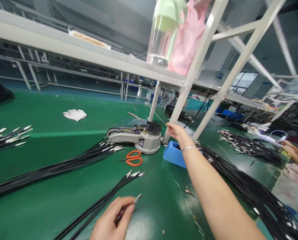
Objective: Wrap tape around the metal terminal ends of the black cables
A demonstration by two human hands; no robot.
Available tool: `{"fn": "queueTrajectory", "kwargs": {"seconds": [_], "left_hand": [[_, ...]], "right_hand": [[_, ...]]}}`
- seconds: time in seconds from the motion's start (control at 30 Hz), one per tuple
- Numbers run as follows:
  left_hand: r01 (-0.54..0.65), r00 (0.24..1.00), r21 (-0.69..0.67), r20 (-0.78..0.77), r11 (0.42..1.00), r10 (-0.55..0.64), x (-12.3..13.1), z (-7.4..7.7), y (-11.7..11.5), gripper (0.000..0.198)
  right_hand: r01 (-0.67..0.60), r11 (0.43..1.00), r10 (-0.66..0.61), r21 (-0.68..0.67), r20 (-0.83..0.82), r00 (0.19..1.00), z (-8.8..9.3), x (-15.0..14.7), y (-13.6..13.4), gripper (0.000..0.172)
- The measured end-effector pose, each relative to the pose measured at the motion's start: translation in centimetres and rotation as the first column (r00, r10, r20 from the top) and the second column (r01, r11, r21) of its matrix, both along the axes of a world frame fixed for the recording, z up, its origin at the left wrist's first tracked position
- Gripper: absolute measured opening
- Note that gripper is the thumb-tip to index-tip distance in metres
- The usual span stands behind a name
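Observation:
My left hand point(114, 218) is at the bottom edge, fingers pinched on a thin black cable point(89, 213) with a metal tip that points up and right. My right hand point(178, 132) reaches far forward, just right of the grey tape dispenser point(139, 138). Its fingers are pressed together beside the dispenser's black wheel; what they pinch is too small to make out. A silver bracelet circles that wrist. A blue plastic box point(172, 154) sits under the right forearm.
Bundles of black cables point(51, 168) with metal ends lie across the green mat point(64, 140), with a large pile point(251, 186) at right. Orange scissors point(134, 158) lie before the dispenser. A white glove point(75, 114) lies farther back. White rack posts point(188, 83) rise behind. Another person's hands point(295, 151) work at far right.

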State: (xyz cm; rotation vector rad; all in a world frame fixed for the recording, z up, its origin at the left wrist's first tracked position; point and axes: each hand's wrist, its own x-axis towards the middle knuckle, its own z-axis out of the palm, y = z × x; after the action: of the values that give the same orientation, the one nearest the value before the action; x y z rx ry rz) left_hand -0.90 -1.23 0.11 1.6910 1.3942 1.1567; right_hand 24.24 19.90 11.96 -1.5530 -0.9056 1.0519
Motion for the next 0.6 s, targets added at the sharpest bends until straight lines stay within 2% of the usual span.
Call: {"fn": "queueTrajectory", "kwargs": {"seconds": [0.03, 0.1, 0.17, 0.2, 0.27, 0.33, 0.4, 0.47, 0.6], "left_hand": [[-0.044, 0.999, -0.03, 0.021, 0.999, 0.045, 0.1, 0.7, -0.2, 0.025], [-0.057, 0.997, -0.091, 0.049, 0.994, 0.062, 0.4, 1.8, -0.6, 0.023], [-0.059, 0.994, -0.134, 0.086, 0.989, 0.071, 0.7, 2.6, -0.8, 0.023], [-0.056, 0.993, -0.151, 0.099, 0.987, 0.071, 0.8, 2.7, -0.9, 0.023], [-0.045, 0.99, -0.185, 0.12, 0.982, 0.068, 1.0, 2.7, -1.1, 0.023], [-0.028, 0.988, -0.229, 0.139, 0.973, 0.061, 1.1, 2.6, -1.2, 0.025], [-0.001, 0.986, -0.268, 0.159, 0.963, 0.045, 1.3, 2.6, -1.5, 0.026], [0.023, 0.985, -0.267, 0.17, 0.963, 0.023, 1.6, 2.6, -1.8, 0.024], [0.024, 0.986, -0.152, 0.165, 0.988, 0.001, 2.3, 2.5, -2.8, 0.021]], "right_hand": [[0.003, 0.999, -0.002, 0.045, -0.029, 1.0, -0.5, -0.2, -2.0, 0.022], [-0.005, 0.992, 0.016, 0.123, -0.09, 0.996, -2.1, -1.1, -7.3, 0.019], [-0.049, 0.985, 0.076, 0.166, -0.158, 0.985, -4.4, -2.5, -13.9, 0.021], [-0.086, 0.972, 0.141, 0.217, -0.249, 0.958, -5.8, -3.5, -17.3, 0.023], [-0.124, 0.972, 0.19, 0.199, -0.363, 0.912, -8.5, -5.6, -23.3, 0.029], [-0.115, 0.979, 0.171, 0.166, -0.378, 0.91, -10.8, -7.6, -27.2, 0.032], [-0.1, 0.982, 0.157, 0.162, -0.393, 0.906, -12.3, -9.1, -29.1, 0.035], [-0.097, 0.977, 0.169, 0.191, -0.409, 0.897, -13.0, -9.9, -29.6, 0.037], [-0.079, 0.952, 0.2, 0.297, -0.402, 0.893, -13.7, -10.6, -30.0, 0.037]]}}
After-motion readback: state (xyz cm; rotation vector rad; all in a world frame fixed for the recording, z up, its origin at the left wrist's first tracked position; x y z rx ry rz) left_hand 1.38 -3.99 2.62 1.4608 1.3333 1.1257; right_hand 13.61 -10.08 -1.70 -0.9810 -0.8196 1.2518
